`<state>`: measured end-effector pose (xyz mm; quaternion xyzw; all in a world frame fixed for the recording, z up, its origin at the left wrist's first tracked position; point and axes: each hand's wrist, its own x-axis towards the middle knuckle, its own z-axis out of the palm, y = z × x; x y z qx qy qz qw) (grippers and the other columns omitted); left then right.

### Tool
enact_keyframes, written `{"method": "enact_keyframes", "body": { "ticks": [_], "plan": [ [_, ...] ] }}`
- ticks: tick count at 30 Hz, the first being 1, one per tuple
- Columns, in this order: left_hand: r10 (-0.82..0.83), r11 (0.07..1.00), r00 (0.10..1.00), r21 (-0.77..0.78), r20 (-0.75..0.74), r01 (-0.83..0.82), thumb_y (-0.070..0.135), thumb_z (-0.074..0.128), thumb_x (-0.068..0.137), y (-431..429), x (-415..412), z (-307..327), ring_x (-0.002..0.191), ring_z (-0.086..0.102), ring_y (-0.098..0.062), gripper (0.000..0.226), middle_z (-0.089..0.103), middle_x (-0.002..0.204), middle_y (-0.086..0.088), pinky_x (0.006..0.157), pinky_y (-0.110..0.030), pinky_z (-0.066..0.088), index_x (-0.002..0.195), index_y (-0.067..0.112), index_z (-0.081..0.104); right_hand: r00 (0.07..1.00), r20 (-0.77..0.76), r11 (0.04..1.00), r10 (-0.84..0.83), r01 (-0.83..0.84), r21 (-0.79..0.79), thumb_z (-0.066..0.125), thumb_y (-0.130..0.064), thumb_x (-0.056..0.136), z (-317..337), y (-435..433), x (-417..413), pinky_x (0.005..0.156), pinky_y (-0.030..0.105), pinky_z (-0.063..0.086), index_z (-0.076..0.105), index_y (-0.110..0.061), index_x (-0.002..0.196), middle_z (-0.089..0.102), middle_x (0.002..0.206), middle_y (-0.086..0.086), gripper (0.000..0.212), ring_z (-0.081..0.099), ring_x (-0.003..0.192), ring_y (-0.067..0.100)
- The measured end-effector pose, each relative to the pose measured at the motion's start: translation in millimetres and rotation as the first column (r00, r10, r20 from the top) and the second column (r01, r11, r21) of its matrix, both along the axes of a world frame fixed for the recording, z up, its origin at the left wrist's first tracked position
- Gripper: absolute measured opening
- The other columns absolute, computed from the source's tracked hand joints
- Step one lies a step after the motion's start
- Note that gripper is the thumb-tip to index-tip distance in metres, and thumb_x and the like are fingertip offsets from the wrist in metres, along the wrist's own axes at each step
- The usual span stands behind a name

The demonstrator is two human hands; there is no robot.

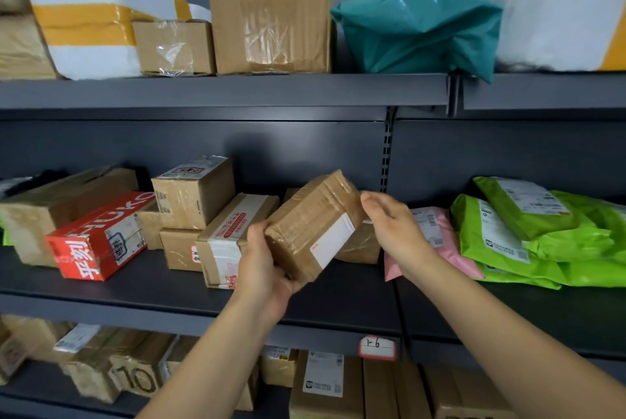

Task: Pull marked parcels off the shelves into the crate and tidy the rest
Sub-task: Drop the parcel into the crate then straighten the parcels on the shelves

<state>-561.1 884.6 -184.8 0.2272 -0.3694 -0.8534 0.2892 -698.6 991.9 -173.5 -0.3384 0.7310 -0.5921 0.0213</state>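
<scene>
Many parcels sit on the shelves and no crate is in view, so how much has been pulled cannot be counted; my guess is that the job is far from finished. One taped brown box [311, 225] is off the middle shelf [135, 286] and held tilted in the air in front of it, a white label [333, 242] on its near face; any mark on that label is too blurred to read, so this looks like the checking step, with the box's trip to the crate or back to the shelf not yet decided. The left hand [262, 269] grips the box at its lower left corner, thumb up the side and fingers curled beneath. The right hand [393, 225] is at the box's upper right corner with fingers bent; whether it grips the box or only touches it I cannot tell. Left of the box, cartons lean on one another at odd angles, a red carton [98, 239] lying furthest left among them, and these look in need of tidying. Right of the box lie a pink mailer [437, 232] and a loose heap of green mailers [542, 232]. Above the box, on the top shelf, stand more cartons and a teal bag [416, 29]; below it, past a shelf tag [377, 347], further boxes are packed close.
</scene>
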Motion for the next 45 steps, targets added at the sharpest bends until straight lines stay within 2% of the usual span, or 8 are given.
{"method": "enact_keyframes", "body": {
  "ticks": [3,6,9,13,15,22,38,45],
  "plan": [
    [0.099,0.942,0.995,-0.324,0.015,-0.089,0.049,0.050,0.084,1.6,-3.3,-6.2,0.102,0.060,-0.018,0.033,0.065,0.110,-0.002,0.087,-0.040,0.051,0.108,0.029,0.058,0.970,0.237,0.998,0.051,-0.059,0.030,0.043,-0.055,0.092,1.2,6.8,-1.8,0.094,0.032,0.047,0.055,-0.023,0.127,0.060,0.122,-0.003,0.048,0.058,0.109,0.013],
    [0.220,0.186,0.971,-0.973,-0.093,-0.135,0.049,0.060,0.070,-4.3,-0.8,-23.8,0.109,0.049,-0.007,0.039,0.051,0.118,0.005,0.092,-0.013,0.038,0.104,0.032,0.050,0.768,0.620,0.985,0.161,-0.160,-0.059,0.048,-0.071,0.077,7.1,14.0,0.6,0.070,0.037,0.056,0.053,-0.025,0.119,0.063,0.113,0.008,0.063,0.067,0.095,0.026],
    [0.161,-0.384,0.978,-0.921,-0.130,-0.059,0.039,0.072,0.066,-9.6,0.7,-37.9,0.121,0.031,-0.009,0.068,0.031,0.133,0.007,0.096,-0.012,0.030,0.125,0.028,0.040,0.682,0.698,0.975,0.218,-0.186,-0.122,0.064,-0.064,0.066,8.6,24.6,-4.2,0.071,0.042,0.057,0.057,-0.017,0.113,0.063,0.111,0.013,0.067,0.066,0.094,0.030],
    [0.133,-0.695,0.962,-0.714,-0.240,-0.082,0.037,0.076,0.062,-22.2,1.1,-42.2,0.125,0.030,-0.023,0.094,0.029,0.137,-0.005,0.100,-0.030,0.035,0.140,0.023,0.025,0.758,0.584,0.953,0.290,-0.286,-0.102,0.072,-0.032,0.071,2.3,36.7,-9.0,0.062,0.036,0.057,0.060,-0.016,0.104,0.074,0.081,0.004,0.038,0.070,0.081,0.019],
    [0.174,-0.622,0.965,-0.781,-0.198,-0.048,0.048,0.075,0.062,-25.2,1.6,-40.5,0.136,0.017,-0.021,0.105,0.018,0.145,-0.003,0.108,-0.034,0.026,0.144,0.028,0.012,0.754,0.550,0.930,0.359,-0.336,-0.147,0.070,-0.026,0.068,-2.6,39.3,-11.2,0.050,0.025,0.053,0.062,-0.014,0.107,0.074,0.077,-0.001,0.042,0.070,0.071,0.011],
    [-0.069,0.443,0.980,-0.874,0.188,0.199,0.059,0.076,0.052,-23.5,1.6,-36.6,0.138,0.024,-0.003,0.124,0.025,0.144,0.025,0.113,-0.030,0.028,0.146,0.038,-0.003,0.735,0.402,0.832,0.546,-0.419,-0.364,0.097,-0.018,0.034,-13.9,49.0,-28.9,0.065,0.031,0.057,0.052,-0.009,0.125,0.063,0.113,0.014,0.101,0.064,0.100,0.026],
    [-0.112,0.346,0.974,-0.911,0.196,0.223,0.018,0.066,0.084,-23.2,-11.6,-33.6,0.116,0.042,0.020,0.063,0.050,0.123,0.029,0.090,0.000,0.036,0.129,0.044,0.031,0.873,0.295,0.922,0.387,-0.374,-0.103,0.087,-0.008,0.041,-18.2,63.3,-27.8,0.077,0.058,0.052,0.055,-0.017,0.123,0.061,0.119,0.016,0.089,0.065,0.096,0.033],
    [-0.115,0.324,0.928,-0.869,0.355,0.373,0.048,0.045,0.088,-16.0,-18.1,-20.0,0.130,0.034,0.004,0.061,0.037,0.135,0.027,0.101,-0.009,0.029,0.143,0.033,0.024,0.940,0.223,0.965,0.257,-0.237,-0.113,0.082,-0.010,0.043,-8.9,75.7,-29.4,0.064,0.024,0.054,0.062,-0.012,0.106,0.070,0.103,0.003,0.067,0.068,0.091,0.014]
  ]
}}
